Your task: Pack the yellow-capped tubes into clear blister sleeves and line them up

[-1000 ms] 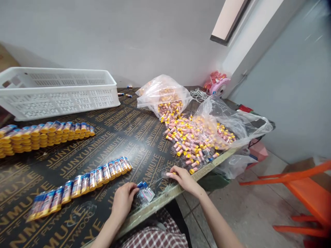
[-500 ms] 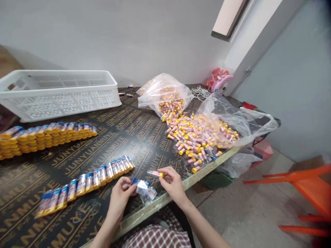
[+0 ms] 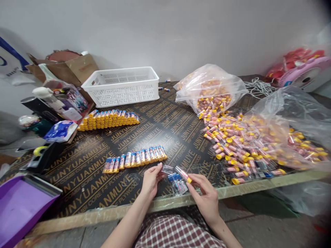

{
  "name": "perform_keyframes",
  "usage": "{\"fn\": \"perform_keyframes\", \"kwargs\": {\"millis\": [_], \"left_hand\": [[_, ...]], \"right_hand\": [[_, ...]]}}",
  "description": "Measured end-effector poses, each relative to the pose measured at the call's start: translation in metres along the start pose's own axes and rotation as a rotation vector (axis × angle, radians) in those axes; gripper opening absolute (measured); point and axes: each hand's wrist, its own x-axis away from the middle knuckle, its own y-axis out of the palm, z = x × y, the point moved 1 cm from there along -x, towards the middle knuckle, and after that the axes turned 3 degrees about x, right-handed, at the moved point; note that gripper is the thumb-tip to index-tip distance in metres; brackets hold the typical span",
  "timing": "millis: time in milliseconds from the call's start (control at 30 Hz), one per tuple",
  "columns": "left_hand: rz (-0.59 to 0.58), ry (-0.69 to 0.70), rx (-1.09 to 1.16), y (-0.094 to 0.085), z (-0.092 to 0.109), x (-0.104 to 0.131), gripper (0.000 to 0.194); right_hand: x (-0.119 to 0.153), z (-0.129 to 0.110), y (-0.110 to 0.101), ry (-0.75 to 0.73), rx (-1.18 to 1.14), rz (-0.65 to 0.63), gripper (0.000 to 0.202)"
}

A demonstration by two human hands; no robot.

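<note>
My right hand (image 3: pixel 205 194) pinches a small clear tube (image 3: pixel 182 173) by its yellow-capped end; the tube has pink-and-white contents or print and points up to the left. My left hand (image 3: pixel 152 181) is closed at the fingertips on a clear plastic sleeve (image 3: pixel 168 169), whose far end lies close to the tube but apart from it. Below, between both hands, a small pile of blue-and-clear printed sleeves (image 3: pixel 177 183) rests near the table edge. Beyond my left hand stretches a slanting row of blue-and-yellow wrapped tubes (image 3: pixel 138 158), side by side.
A heap of yellow-capped tubes (image 3: pixel 232 137) spreads at right beside a plastic bag (image 3: pixel 212 82) of more. Stacked wrapped tubes (image 3: pixel 108 120) and a white crate (image 3: pixel 126 91) stand at the back left. A purple dustpan (image 3: pixel 23 203) lies front left; a pink fan (image 3: pixel 305 74) stands back right.
My view has swung left, so the table's things appear further right and the left side has come into sight. My left hand now holds a clear sleeve raised off the pile.
</note>
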Motion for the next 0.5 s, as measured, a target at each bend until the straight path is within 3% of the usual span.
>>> {"fn": "perform_keyframes", "kwargs": {"millis": [233,367,500], "left_hand": [[0.007,0.022,-0.03,0.001,-0.002,0.002,0.037],[-0.116,0.077,-0.043,0.006,-0.004,0.009,0.033],[-0.22,0.066,-0.041,0.01,-0.002,0.018,0.038]], "right_hand": [[0.001,-0.005,0.008,-0.059,0.045,-0.077,0.025],[0.006,-0.003,0.015,0.013,-0.039,-0.203,0.029],[0.007,0.001,0.02,0.029,-0.082,-0.238,0.032]]}}
